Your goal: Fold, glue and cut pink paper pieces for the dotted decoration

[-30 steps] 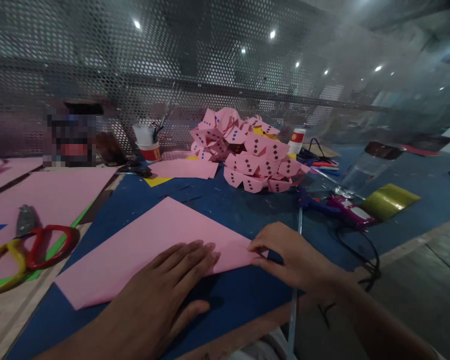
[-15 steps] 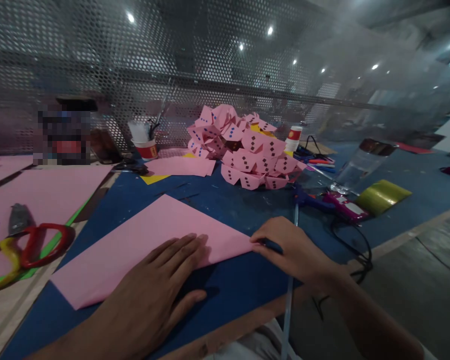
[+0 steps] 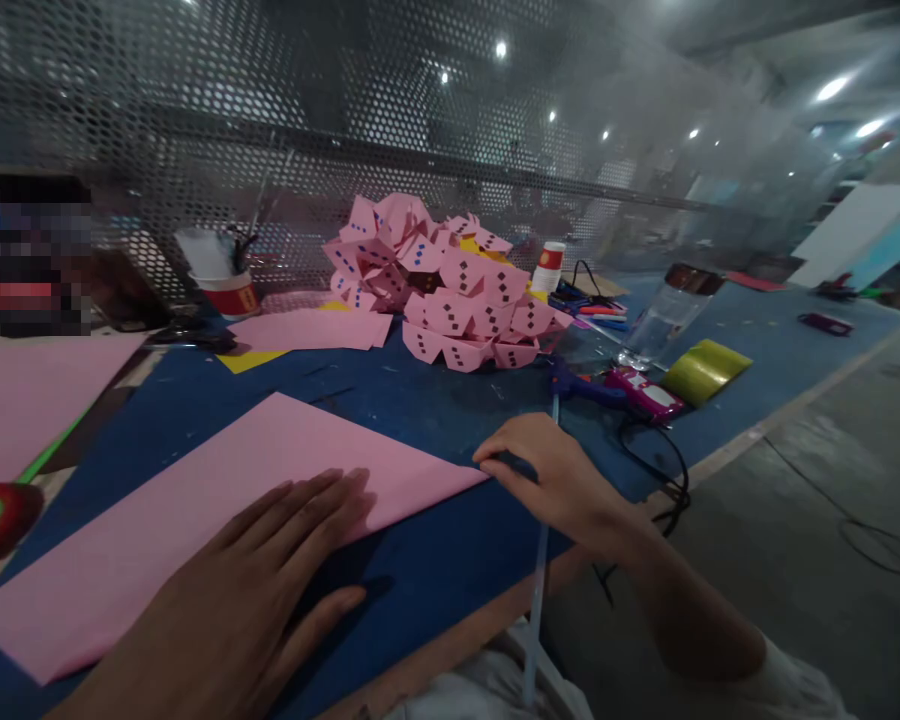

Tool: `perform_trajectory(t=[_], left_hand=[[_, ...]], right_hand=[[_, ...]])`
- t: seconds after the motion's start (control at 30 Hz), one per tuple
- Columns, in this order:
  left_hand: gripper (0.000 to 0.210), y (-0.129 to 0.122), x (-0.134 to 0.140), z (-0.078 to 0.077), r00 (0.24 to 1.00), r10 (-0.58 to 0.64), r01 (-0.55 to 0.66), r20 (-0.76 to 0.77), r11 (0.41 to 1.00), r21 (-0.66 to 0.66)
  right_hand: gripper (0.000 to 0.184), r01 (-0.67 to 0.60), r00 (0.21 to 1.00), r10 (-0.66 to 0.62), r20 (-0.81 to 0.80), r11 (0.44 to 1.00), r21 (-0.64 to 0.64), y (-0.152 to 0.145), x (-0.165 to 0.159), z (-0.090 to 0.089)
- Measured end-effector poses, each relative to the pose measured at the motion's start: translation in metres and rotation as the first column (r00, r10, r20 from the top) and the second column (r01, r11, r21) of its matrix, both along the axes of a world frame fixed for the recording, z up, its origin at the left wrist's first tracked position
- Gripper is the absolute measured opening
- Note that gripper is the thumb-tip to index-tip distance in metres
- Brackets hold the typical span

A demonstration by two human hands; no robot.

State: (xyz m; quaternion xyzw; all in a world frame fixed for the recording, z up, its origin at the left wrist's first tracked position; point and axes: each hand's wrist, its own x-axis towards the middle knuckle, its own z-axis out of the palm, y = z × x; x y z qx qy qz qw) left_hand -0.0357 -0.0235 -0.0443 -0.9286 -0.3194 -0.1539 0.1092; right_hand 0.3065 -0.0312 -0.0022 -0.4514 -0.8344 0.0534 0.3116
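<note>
Pink sheet (image 3: 217,480) lies folded across the lower left of the frame, left hand (image 3: 259,570) flat on it, fingers extended; right hand (image 3: 562,485) pinches, its fingertips now slid out to the pointed corner, so that crease seems nearly run
</note>
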Motion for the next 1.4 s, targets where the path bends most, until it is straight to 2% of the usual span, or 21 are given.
perform_trajectory(t=[0.17,0.47,0.87,1.4], left_hand=[[0.077,-0.001,0.001,0.003,1.0,0.016,-0.016,0.006,1.0,-0.021],[0.065,-0.008,0.008,0.02,0.999,0.039,-0.039,-0.015,0.999,-0.035],[0.065,-0.006,0.006,0.015,0.996,0.09,-0.092,-0.023,0.988,-0.123],[0.065,-0.004,0.005,0.016,0.997,0.08,-0.08,-0.004,0.983,-0.166]], right_hand=[[0.006,-0.03,0.998,0.035,0.054,0.996,-0.086,-0.001,-0.002,0.001],[0.008,-0.016,0.997,0.021,0.075,0.998,-0.068,-0.002,-0.001,-0.003],[0.006,0.006,0.995,-0.005,0.103,1.0,-0.005,-0.004,-0.002,-0.003],[0.008,0.02,0.994,-0.02,0.109,1.0,0.002,-0.007,-0.004,-0.001]])
